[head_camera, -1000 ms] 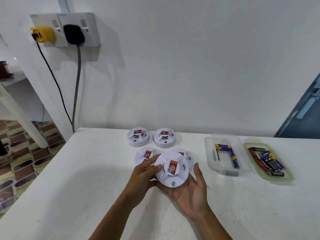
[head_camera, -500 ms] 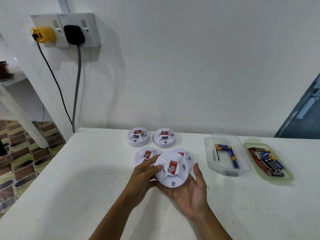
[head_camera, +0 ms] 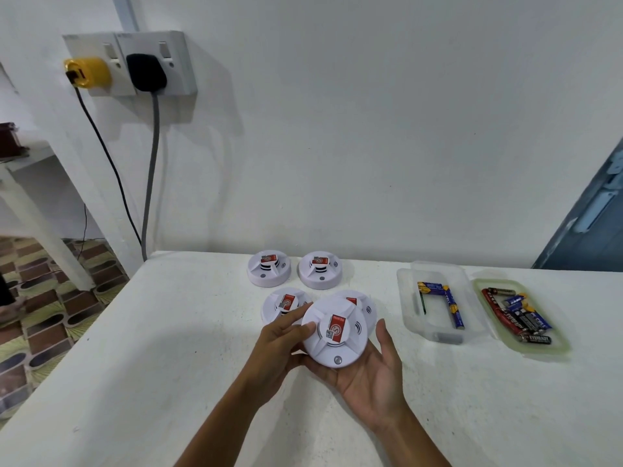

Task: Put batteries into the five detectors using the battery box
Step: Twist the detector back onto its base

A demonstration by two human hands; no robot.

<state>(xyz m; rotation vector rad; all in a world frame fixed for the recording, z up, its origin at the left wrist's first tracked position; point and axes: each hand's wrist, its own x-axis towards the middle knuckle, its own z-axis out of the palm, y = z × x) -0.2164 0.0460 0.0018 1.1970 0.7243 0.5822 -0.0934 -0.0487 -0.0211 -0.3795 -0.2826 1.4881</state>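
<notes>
Detector [head_camera: 333, 335] on upturned right hand [head_camera: 374, 375] palm, left hand [head_camera: 279, 345] fingers apparently pinching its rim.

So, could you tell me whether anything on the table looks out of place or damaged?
Nothing stands out. Four detectors sit face up, a fifth is held in both hands, and the batteries lie in their two trays.

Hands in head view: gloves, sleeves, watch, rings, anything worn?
Nothing worn that shows. The left hand and right hand are both bare: no gloves, no rings visible. Both forearms are bare down to the bottom edge of the frame, with no sleeve cuffs, watch or wristband in view. No markings or tags on either arm. Anything above the forearms is out of frame.
</notes>
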